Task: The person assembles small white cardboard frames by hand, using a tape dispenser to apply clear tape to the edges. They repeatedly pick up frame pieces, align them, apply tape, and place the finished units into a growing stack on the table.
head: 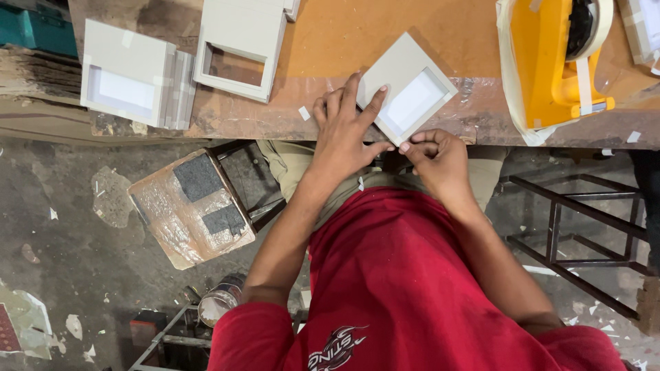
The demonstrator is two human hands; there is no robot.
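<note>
Worn workbench [330, 41], left hand [344, 134] flat on grey frame [407, 86], right hand [440, 158] pinching its corner (yellow tape dispenser [550, 62] nearby)

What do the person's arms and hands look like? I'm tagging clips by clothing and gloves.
Both hands are bare: no gloves, rings, watch or wristband show on the left hand or the right hand. The forearms are uncovered too. The person wears a red short-sleeved shirt whose sleeves end above the elbows, with a dark and white printed design near the bottom of the picture.
</note>
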